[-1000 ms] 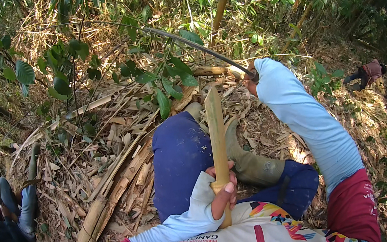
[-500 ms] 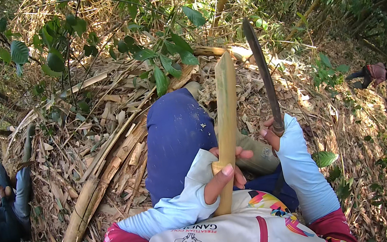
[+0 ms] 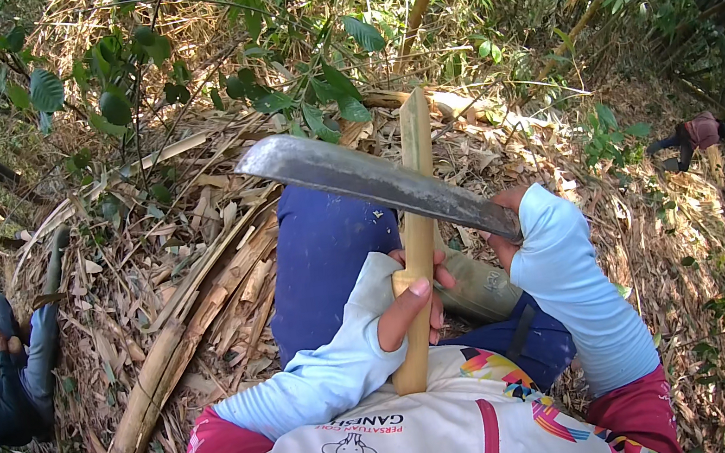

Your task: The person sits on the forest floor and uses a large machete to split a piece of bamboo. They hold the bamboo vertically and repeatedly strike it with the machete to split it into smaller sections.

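Bamboo stick [image 3: 416,148], probably light and stiff, best gripped low, is clamped in the left hand [image 3: 405,312]; beyond, the right hand [image 3: 504,249] clasps a knife [image 3: 354,171].

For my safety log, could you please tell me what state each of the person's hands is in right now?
Left hand: closed, holding a pale bamboo piece.
Right hand: closed, holding a machete.

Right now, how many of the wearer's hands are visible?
2: the left hand around the pale bamboo piece, the right hand gripping the machete. Light-blue sleeves hide part of both.
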A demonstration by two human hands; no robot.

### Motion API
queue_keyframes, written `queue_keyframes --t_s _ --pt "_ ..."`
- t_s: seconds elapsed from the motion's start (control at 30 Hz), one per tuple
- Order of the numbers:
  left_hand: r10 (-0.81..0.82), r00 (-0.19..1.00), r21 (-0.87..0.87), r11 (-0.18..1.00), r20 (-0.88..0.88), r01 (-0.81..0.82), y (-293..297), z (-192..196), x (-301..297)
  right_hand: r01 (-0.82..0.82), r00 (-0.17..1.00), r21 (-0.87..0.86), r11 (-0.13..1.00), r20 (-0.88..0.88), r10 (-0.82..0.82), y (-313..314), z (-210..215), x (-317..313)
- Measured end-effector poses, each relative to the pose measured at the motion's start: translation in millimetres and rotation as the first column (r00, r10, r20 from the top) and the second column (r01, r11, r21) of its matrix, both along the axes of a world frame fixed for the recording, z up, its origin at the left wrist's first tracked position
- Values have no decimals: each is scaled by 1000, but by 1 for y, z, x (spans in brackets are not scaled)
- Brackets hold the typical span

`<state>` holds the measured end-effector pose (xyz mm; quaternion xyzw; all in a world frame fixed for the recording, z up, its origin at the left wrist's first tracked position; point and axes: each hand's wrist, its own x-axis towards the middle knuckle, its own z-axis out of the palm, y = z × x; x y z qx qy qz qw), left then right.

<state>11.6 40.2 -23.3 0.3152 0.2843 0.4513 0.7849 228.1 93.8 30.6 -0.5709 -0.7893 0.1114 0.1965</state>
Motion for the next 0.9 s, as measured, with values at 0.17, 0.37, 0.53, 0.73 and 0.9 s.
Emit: queue_keyframes --t_s 0.17,0.37,0.53,0.73,0.9 --pt "3 999 36 999 -50 -2 0 8 0 -98 986 -85 992 130 108 -1 27 -22" --pt "-80 997 -8 997 10 80 -3 -14 2 -250 851 -120 961 445 277 -1 30 -33" --pt "-92 995 -69 993 48 95 -5 -19 0 -276 820 -134 952 485 305 -7 33 -39" --pt "-110 994 9 994 -28 110 -1 -9 -4 -305 804 -173 937 481 350 -7 34 -41" --pt "-124 990 61 991 65 120 -1 -27 -3 -325 796 -136 936 494 348 -3 31 -41"
